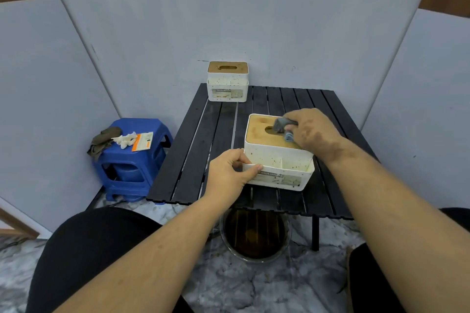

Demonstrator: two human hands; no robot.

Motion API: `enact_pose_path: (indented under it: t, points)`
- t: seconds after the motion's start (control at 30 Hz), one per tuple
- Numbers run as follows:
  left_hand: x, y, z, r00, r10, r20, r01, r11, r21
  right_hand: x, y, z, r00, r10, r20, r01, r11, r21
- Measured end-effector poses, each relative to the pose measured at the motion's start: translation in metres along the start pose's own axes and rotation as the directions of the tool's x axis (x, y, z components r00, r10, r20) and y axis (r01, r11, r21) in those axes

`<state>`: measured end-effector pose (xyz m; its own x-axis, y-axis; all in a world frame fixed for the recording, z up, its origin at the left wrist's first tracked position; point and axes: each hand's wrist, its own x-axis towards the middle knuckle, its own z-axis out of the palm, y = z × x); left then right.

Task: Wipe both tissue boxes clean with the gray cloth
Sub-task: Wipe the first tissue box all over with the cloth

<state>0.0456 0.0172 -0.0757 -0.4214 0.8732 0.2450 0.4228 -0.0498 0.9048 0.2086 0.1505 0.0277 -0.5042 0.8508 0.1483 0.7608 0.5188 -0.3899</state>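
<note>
A white tissue box (277, 160) with a wooden lid and brown specks sits near the front of the black slatted table (203, 140). My left hand (229, 173) grips its front left corner, thumb over the rim. My right hand (312, 129) holds the bunched gray cloth (283, 127) against the lid, beside the slot. A second white tissue box (227, 82) with a wooden lid stands at the table's far left corner, untouched.
A blue plastic stool (132, 160) stands left of the table, carrying a dark rag (101, 140), crumpled white tissue and an orange-white packet. A glass bowl (254, 236) of dark liquid sits on the marble floor under the table's front edge. Grey walls close in behind.
</note>
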Motion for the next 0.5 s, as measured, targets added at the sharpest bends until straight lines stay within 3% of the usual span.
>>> enact_pose_path:
  t: [0.2,0.27,0.4,0.5]
  points:
    - [-0.001,-0.003,-0.001,0.996,0.029,-0.088,-0.029,1.000,-0.002,0.008,-0.051,0.040,0.973,-0.190,-0.129,0.192,0.981,0.003]
    - [0.000,-0.005,-0.001,0.996,0.035,-0.077,-0.033,0.999,0.019,0.008,-0.050,0.033,0.974,-0.207,-0.095,0.217,0.969,0.119]
    - [0.000,-0.005,0.004,0.994,0.090,-0.059,-0.085,0.993,0.080,-0.011,-0.034,0.031,0.942,-0.255,-0.217,0.302,0.927,0.221]
    - [0.000,-0.003,0.003,0.991,0.120,-0.064,-0.114,0.989,0.094,-0.013,-0.033,0.043,0.942,-0.330,-0.060,0.335,0.931,0.142]
